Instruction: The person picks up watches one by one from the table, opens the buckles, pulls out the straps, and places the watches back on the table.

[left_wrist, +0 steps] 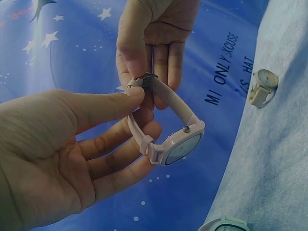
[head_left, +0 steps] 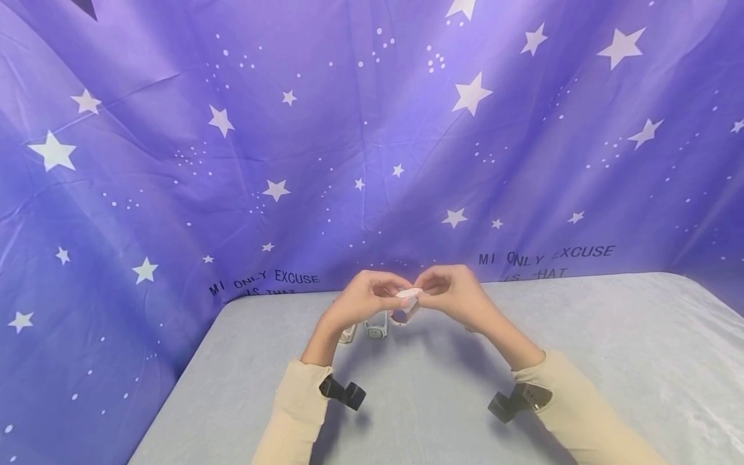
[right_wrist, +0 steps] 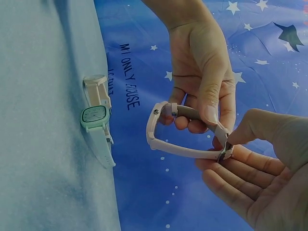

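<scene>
Above the surface (head_left: 593, 349), left hand (head_left: 363, 297) and right hand (head_left: 457, 294) clamp fingers on the pink watch (right_wrist: 185, 151). The left wrist view cuts off the green watch (right_wrist: 95, 115); the right shows its dial whole. Backdrop lettering (head_left: 297, 277) reads "MI ONLY EXCUSE".

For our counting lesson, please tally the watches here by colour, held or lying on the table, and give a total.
Pink watch: 1
Green watch: 1
Beige: 2, the left beige watch and the right beige watch
Total: 4
</scene>
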Action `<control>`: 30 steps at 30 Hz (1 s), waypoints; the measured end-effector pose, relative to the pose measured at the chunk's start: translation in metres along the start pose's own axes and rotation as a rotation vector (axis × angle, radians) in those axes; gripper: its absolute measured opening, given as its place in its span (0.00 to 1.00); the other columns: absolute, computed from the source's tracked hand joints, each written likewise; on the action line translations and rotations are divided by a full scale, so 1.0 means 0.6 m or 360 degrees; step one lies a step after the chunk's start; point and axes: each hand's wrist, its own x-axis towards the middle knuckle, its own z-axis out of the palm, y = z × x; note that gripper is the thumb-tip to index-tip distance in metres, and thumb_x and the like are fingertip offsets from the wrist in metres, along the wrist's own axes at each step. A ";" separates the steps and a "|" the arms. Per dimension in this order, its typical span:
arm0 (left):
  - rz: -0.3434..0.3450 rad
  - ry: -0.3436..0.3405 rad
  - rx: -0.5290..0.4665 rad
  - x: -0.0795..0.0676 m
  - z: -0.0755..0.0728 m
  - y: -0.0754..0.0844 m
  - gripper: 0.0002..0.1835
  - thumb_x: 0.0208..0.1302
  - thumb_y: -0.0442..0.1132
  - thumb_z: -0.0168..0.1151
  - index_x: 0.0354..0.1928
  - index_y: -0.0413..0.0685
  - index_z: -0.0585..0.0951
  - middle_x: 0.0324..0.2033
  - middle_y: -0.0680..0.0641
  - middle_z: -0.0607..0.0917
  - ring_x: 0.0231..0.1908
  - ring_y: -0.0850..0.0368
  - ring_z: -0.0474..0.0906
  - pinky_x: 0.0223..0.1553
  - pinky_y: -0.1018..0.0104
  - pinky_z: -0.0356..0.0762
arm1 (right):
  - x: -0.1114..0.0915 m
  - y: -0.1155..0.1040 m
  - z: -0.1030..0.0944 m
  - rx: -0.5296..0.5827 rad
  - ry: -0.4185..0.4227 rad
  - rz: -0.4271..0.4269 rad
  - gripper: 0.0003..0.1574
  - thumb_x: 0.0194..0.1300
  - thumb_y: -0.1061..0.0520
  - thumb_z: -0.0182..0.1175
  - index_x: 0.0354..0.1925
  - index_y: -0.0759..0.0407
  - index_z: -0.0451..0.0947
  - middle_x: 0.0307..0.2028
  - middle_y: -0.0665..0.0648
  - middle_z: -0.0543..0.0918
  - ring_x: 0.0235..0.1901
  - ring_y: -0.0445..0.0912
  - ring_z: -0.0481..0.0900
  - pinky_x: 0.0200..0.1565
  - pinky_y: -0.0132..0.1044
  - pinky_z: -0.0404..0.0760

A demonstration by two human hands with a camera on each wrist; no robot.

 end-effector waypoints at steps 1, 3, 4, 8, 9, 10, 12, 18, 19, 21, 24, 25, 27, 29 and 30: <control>-0.0002 -0.0001 -0.0004 0.000 0.000 0.000 0.14 0.61 0.36 0.73 0.49 0.47 0.88 0.36 0.46 0.89 0.36 0.60 0.84 0.45 0.64 0.84 | 0.000 0.000 0.000 0.0012 -0.0003 0.0001 0.13 0.57 0.66 0.70 0.42 0.67 0.84 0.41 0.65 0.89 0.42 0.53 0.89 0.50 0.46 0.88; -0.0002 -0.0005 -0.0015 0.000 -0.001 0.000 0.14 0.61 0.36 0.73 0.49 0.47 0.88 0.36 0.46 0.89 0.36 0.59 0.84 0.45 0.64 0.84 | 0.000 0.000 0.000 0.0026 -0.0003 0.0014 0.13 0.57 0.66 0.70 0.42 0.66 0.84 0.41 0.64 0.89 0.42 0.53 0.89 0.49 0.45 0.88; -0.0001 -0.0008 -0.0023 0.000 -0.001 -0.001 0.14 0.61 0.36 0.73 0.49 0.47 0.88 0.37 0.46 0.89 0.36 0.59 0.84 0.46 0.63 0.84 | 0.001 0.000 0.000 0.0033 -0.0003 0.0022 0.13 0.57 0.66 0.70 0.42 0.66 0.84 0.41 0.64 0.89 0.42 0.53 0.89 0.49 0.45 0.88; 0.0012 -0.0018 -0.0044 -0.001 -0.003 -0.002 0.14 0.61 0.36 0.72 0.49 0.47 0.88 0.38 0.45 0.90 0.37 0.59 0.85 0.46 0.63 0.84 | 0.003 0.002 0.000 0.0072 -0.0007 0.0051 0.12 0.57 0.65 0.70 0.42 0.65 0.84 0.42 0.63 0.89 0.44 0.53 0.89 0.50 0.45 0.88; 0.0016 -0.0020 -0.0051 -0.001 -0.004 -0.002 0.14 0.62 0.36 0.72 0.49 0.47 0.88 0.38 0.45 0.90 0.36 0.58 0.85 0.46 0.63 0.85 | 0.003 0.002 0.000 0.0084 -0.0008 0.0058 0.12 0.57 0.64 0.70 0.42 0.64 0.84 0.42 0.62 0.89 0.44 0.52 0.89 0.50 0.45 0.87; 0.0021 -0.0023 -0.0057 -0.001 -0.005 -0.001 0.14 0.62 0.35 0.72 0.49 0.46 0.88 0.38 0.45 0.90 0.37 0.58 0.85 0.46 0.63 0.85 | 0.003 0.002 0.000 0.0094 -0.0012 0.0063 0.12 0.57 0.64 0.70 0.42 0.64 0.83 0.42 0.62 0.89 0.44 0.52 0.89 0.51 0.46 0.87; 0.0026 -0.0030 -0.0068 -0.002 -0.006 -0.001 0.14 0.62 0.35 0.72 0.50 0.46 0.88 0.38 0.44 0.90 0.37 0.58 0.85 0.46 0.63 0.85 | 0.004 0.002 0.000 0.0117 -0.0014 0.0075 0.11 0.58 0.64 0.69 0.41 0.65 0.83 0.41 0.62 0.89 0.44 0.52 0.88 0.50 0.45 0.86; 0.0001 -0.0030 -0.0072 -0.003 -0.008 -0.001 0.13 0.62 0.34 0.72 0.49 0.45 0.88 0.36 0.44 0.90 0.35 0.58 0.85 0.44 0.61 0.85 | 0.004 0.003 0.003 0.0094 -0.0047 0.0004 0.13 0.61 0.65 0.68 0.45 0.67 0.82 0.45 0.65 0.88 0.47 0.55 0.88 0.52 0.46 0.87; -0.0008 -0.0026 -0.0058 -0.003 -0.008 -0.001 0.13 0.61 0.34 0.72 0.49 0.46 0.88 0.35 0.45 0.90 0.35 0.58 0.85 0.43 0.61 0.85 | 0.004 0.004 0.004 0.0066 -0.0054 -0.0017 0.13 0.61 0.65 0.68 0.46 0.67 0.82 0.45 0.65 0.88 0.47 0.56 0.88 0.53 0.45 0.87; -0.0028 -0.0021 -0.0034 -0.002 -0.008 0.000 0.13 0.61 0.35 0.72 0.48 0.46 0.88 0.34 0.45 0.90 0.34 0.58 0.85 0.42 0.61 0.85 | 0.005 0.005 0.006 0.0004 -0.0070 -0.0057 0.14 0.62 0.65 0.67 0.47 0.67 0.83 0.45 0.65 0.88 0.47 0.56 0.88 0.53 0.45 0.87; -0.0044 -0.0023 0.0015 -0.001 -0.007 0.000 0.13 0.61 0.36 0.73 0.48 0.46 0.88 0.33 0.46 0.89 0.34 0.59 0.84 0.41 0.63 0.84 | 0.004 0.004 0.008 -0.0049 -0.0080 -0.0060 0.13 0.62 0.64 0.68 0.46 0.66 0.83 0.43 0.64 0.89 0.46 0.55 0.88 0.52 0.44 0.87; -0.0046 -0.0026 0.0029 -0.001 -0.007 0.000 0.13 0.60 0.36 0.73 0.48 0.46 0.88 0.33 0.47 0.89 0.34 0.59 0.84 0.41 0.63 0.84 | 0.004 0.003 0.008 -0.0056 -0.0080 -0.0053 0.12 0.62 0.64 0.68 0.45 0.66 0.83 0.43 0.64 0.89 0.45 0.55 0.89 0.52 0.44 0.87; -0.0044 -0.0031 0.0047 0.000 -0.006 -0.001 0.13 0.60 0.36 0.73 0.48 0.46 0.88 0.33 0.47 0.89 0.35 0.59 0.83 0.42 0.64 0.84 | 0.003 0.002 0.007 -0.0054 -0.0082 -0.0038 0.11 0.62 0.64 0.68 0.44 0.67 0.83 0.42 0.64 0.89 0.44 0.54 0.89 0.51 0.43 0.88; -0.0042 -0.0034 0.0058 0.001 -0.005 -0.001 0.12 0.61 0.36 0.73 0.47 0.46 0.88 0.33 0.47 0.89 0.35 0.59 0.83 0.43 0.64 0.83 | 0.003 0.001 0.006 -0.0041 -0.0086 -0.0020 0.11 0.62 0.64 0.68 0.43 0.68 0.82 0.41 0.64 0.89 0.43 0.54 0.89 0.49 0.43 0.88; -0.0041 -0.0035 0.0061 0.001 -0.005 -0.002 0.12 0.60 0.36 0.73 0.47 0.46 0.88 0.33 0.47 0.89 0.35 0.59 0.83 0.43 0.64 0.83 | 0.003 0.001 0.005 -0.0028 -0.0090 -0.0016 0.11 0.62 0.64 0.68 0.43 0.68 0.82 0.41 0.65 0.88 0.43 0.54 0.89 0.49 0.43 0.88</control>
